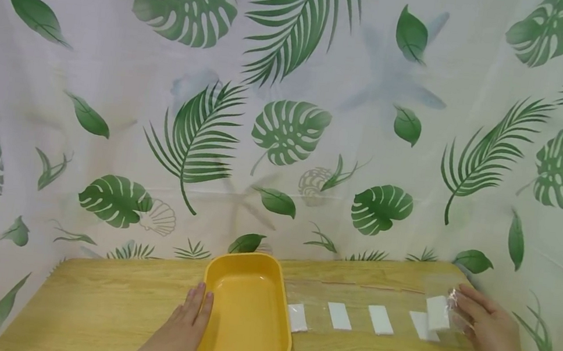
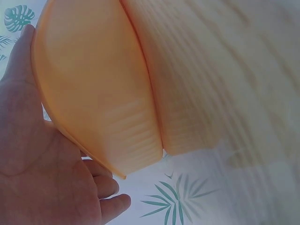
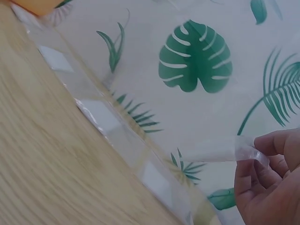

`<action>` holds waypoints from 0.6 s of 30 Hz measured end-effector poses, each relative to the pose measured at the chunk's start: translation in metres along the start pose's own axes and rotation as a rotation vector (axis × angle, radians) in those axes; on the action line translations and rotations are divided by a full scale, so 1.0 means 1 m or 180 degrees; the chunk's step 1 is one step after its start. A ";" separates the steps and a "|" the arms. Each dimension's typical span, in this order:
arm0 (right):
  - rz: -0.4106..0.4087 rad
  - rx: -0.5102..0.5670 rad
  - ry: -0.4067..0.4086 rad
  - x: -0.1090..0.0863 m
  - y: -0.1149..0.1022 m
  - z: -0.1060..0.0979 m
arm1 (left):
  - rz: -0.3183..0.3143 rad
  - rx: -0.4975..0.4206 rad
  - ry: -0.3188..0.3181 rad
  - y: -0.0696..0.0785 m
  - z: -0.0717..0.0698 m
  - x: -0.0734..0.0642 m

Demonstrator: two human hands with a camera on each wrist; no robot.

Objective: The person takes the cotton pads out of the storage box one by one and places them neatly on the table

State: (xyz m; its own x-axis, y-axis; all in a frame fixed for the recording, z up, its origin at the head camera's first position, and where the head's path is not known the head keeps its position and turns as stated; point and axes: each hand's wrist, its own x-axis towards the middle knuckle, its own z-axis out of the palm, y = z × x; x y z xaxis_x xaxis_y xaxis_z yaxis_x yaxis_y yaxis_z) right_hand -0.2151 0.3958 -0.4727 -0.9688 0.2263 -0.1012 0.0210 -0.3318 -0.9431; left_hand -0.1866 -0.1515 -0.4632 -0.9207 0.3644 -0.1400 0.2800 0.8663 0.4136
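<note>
A yellow plastic tub [image 1: 248,312] stands on the table. Against its left side lies my left hand [image 1: 183,327], fingers straight along the wall and thumb stretched by the near rim. The left wrist view shows the same hand [image 2: 42,154] touching the tub's rim [image 2: 84,150]. Off to the right, my right hand [image 1: 494,330] pinches a small clear plastic bag with a white rectangle [image 1: 437,313] between thumb and fingers. It is held up over the table; the right wrist view shows this bag [image 3: 211,153] nearly edge-on in the fingers [image 3: 267,183].
Right of the tub runs a row of clear plastic bags with white rectangles [image 1: 340,316] lying flat on the wooden table [image 1: 102,306]. A white curtain printed with green leaves [image 1: 286,141] hangs behind the table's back edge.
</note>
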 end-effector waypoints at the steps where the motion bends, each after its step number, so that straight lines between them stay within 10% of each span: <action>1: 0.0005 0.0024 0.0046 0.000 -0.001 -0.003 | -0.0006 0.0004 0.0002 0.000 0.000 0.000; 18: 0.0292 -0.0569 0.0621 0.007 0.011 -0.034 | -0.0080 -0.0047 -0.0049 -0.001 -0.002 -0.006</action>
State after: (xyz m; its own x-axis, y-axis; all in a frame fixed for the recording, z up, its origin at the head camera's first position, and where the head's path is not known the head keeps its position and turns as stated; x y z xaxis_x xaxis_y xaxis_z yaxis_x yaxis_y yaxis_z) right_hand -0.2127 0.4250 -0.4947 -0.8953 0.3806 -0.2314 0.1665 -0.1960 -0.9664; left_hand -0.1816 -0.1557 -0.4614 -0.9230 0.3480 -0.1643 0.2528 0.8702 0.4229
